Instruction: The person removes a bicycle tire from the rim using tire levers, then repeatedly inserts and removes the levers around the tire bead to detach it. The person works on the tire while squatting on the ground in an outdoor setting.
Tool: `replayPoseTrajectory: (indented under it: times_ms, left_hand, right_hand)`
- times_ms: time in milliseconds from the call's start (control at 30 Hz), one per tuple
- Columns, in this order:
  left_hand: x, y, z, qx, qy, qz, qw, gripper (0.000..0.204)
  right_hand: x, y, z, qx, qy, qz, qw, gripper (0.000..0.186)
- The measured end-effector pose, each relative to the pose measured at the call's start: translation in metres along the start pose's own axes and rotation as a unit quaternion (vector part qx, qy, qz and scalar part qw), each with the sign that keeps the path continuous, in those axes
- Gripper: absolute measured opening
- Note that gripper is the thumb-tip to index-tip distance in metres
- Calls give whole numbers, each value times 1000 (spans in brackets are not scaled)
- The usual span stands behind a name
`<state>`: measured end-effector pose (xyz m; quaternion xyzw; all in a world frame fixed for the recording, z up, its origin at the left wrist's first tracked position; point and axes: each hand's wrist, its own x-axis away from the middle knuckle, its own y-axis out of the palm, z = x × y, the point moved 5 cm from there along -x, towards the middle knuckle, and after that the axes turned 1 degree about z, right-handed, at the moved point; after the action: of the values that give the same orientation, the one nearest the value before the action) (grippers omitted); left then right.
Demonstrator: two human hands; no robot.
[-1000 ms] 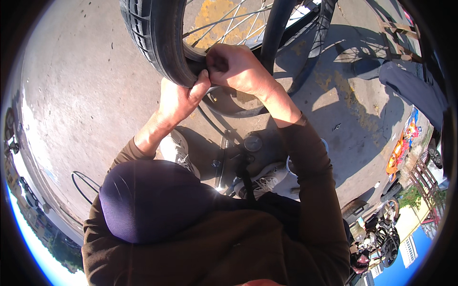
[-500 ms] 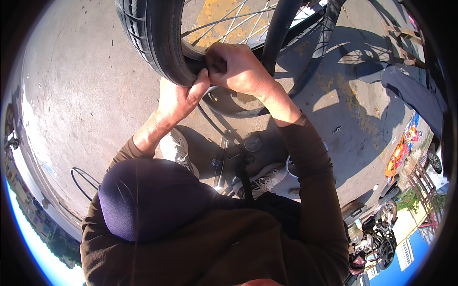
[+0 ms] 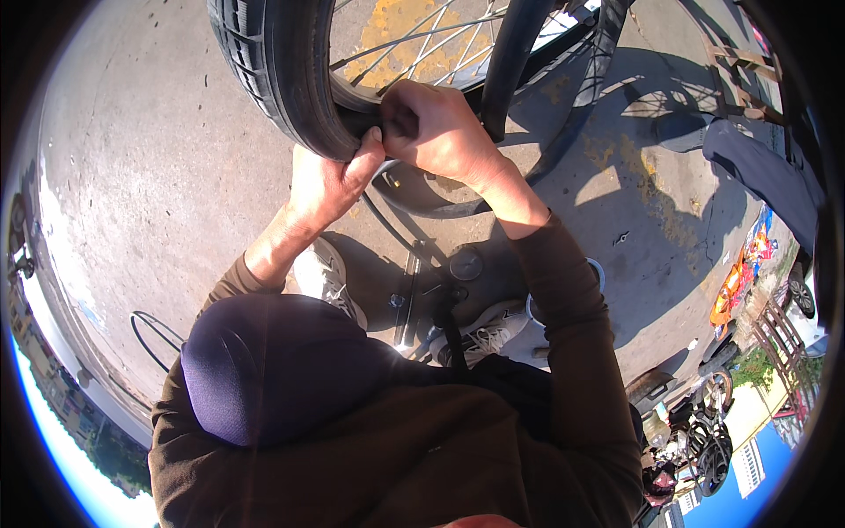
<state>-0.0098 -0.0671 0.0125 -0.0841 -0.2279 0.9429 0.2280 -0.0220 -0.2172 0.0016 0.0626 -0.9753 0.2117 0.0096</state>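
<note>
My left hand grips the bottom of a black bicycle tyre, thumb over its inner side at the rim. My right hand is closed beside that thumb, its curled fingertips pressed on black rubber between tyre and rim; exactly what they pinch is hidden. Metal spokes and a dark frame tube are just beyond. A black rubber loop hangs below my hands.
A pump with a round gauge stands between my shoes. A pale bucket is behind my right forearm. Another person's trousered leg is at the right, with orange packages and parked bikes below. A cable loop lies left.
The tyre and both hands have shifted slightly left in the picture. My grip on them looks the same.
</note>
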Motion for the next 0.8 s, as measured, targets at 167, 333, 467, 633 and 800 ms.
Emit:
replayPoseTrajectory:
  times_ms: [167,333,467,633,800]
  left_hand:
    - [-1,1,1,23,4,22,999,18]
    - [2,0,-4,48,-36,11,998,17]
    - [2,1,-7,49,-30,17,998,17]
    - [3,1,-8,73,-63,11,995,17]
    - [4,2,-9,81,-53,13,995,17]
  right_hand:
    - [12,1,13,-212,86,51,972,15]
    - [23,7,20,-455,149,47,877,10]
    - [29,18,28,-598,167,21,783,11]
    - [33,12,16,-487,173,35,855,9]
    - [37,15,2,-75,19,177,981,25]
